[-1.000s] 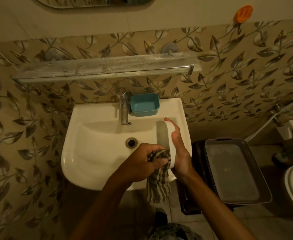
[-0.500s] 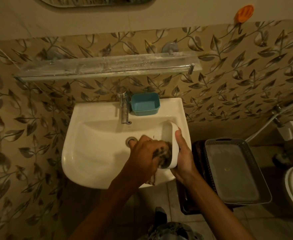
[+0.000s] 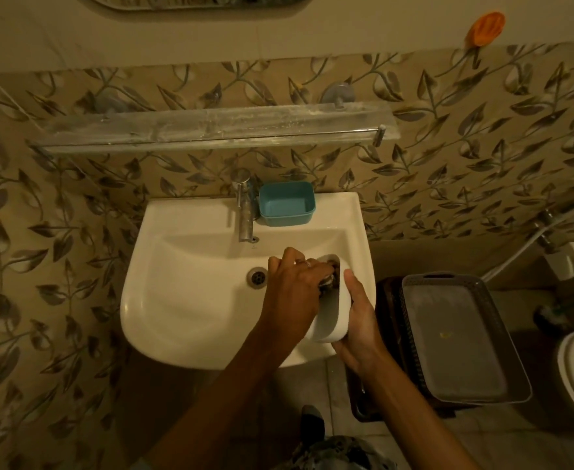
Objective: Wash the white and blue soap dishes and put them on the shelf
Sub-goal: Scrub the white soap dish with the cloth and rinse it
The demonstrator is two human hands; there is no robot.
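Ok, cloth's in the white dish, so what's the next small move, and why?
Probably drag the cloth back toward the near end of the white soap dish. The left hand presses the cloth into the dish's far end only, while the right hand grips the dish tilted over the sink, so the near inside may be unwiped.

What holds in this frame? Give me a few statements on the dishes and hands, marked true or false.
1. The right hand holds the white soap dish over the sink. True.
2. The blue soap dish stands on the shelf. False: it sits on the sink's back ledge, beside the tap.
3. The left hand presses a cloth into the white soap dish. True.
4. The grey tray lies in the sink. False: it sits to the sink's right.
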